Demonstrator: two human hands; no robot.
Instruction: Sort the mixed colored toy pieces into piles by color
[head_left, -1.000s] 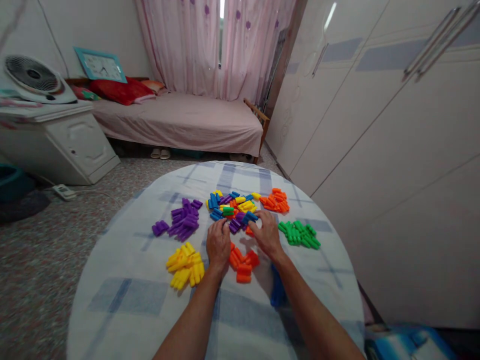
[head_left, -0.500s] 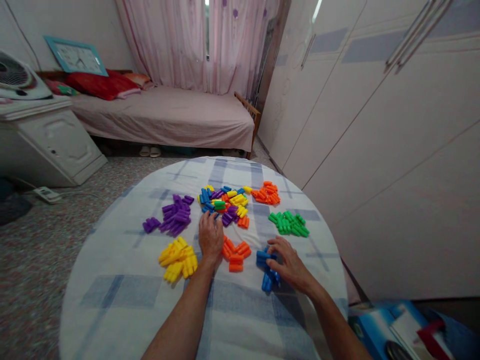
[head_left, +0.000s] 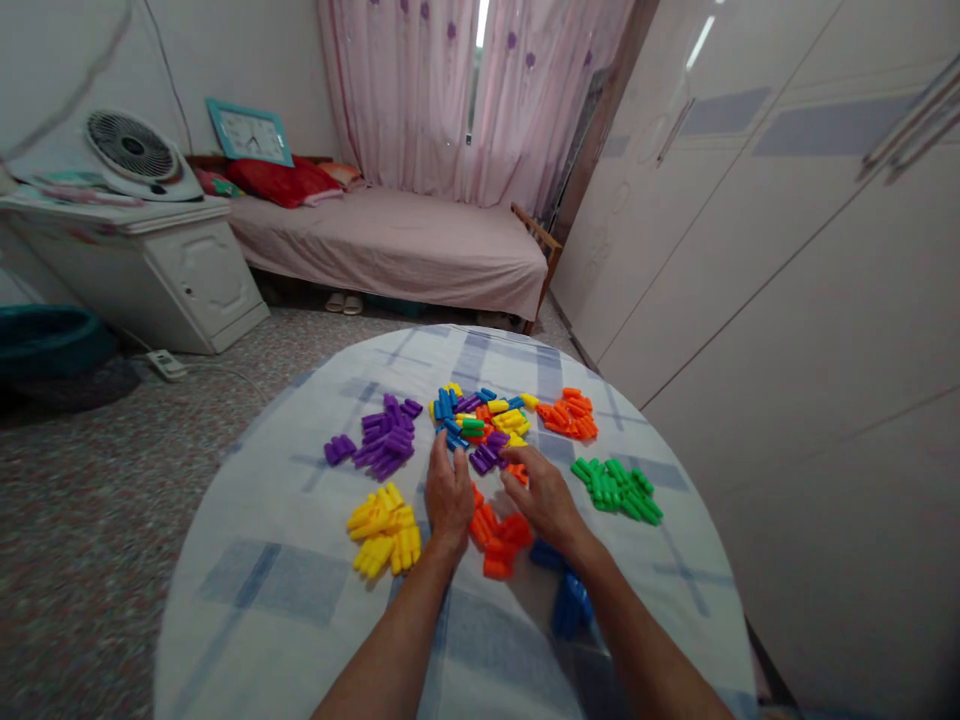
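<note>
- Fingers of the left hand [head_left: 450,498] are loosely curled at the heap's near edge, by some blue pieces; whether they grip one I cannot tell.
- Fingers of the right hand [head_left: 551,500] stand parted, an orange piece [head_left: 517,473] showing between thumb and forefinger; contact is unclear.
- This reach probably goes best with a light pinch across the piece's sides, lifting straight up so the purple neighbours stay put, and the left hand steadying the heap.
- The mixed heap [head_left: 474,427] lies at 12 o'clock from both hands: short, smooth, tube-like pieces, blue, yellow, purple, orange and green, tumbled together.
- Wrist low over the blue cluster [head_left: 572,605], at the right hand's 6 o'clock, could knock it; arch it.
- Single-colour groups lie farther out on the table [head_left: 247,640]: purple [head_left: 386,440] at 10 o'clock, orange [head_left: 568,415] at 1, green [head_left: 617,490] at 3, yellow [head_left: 385,530] at 8.
</note>
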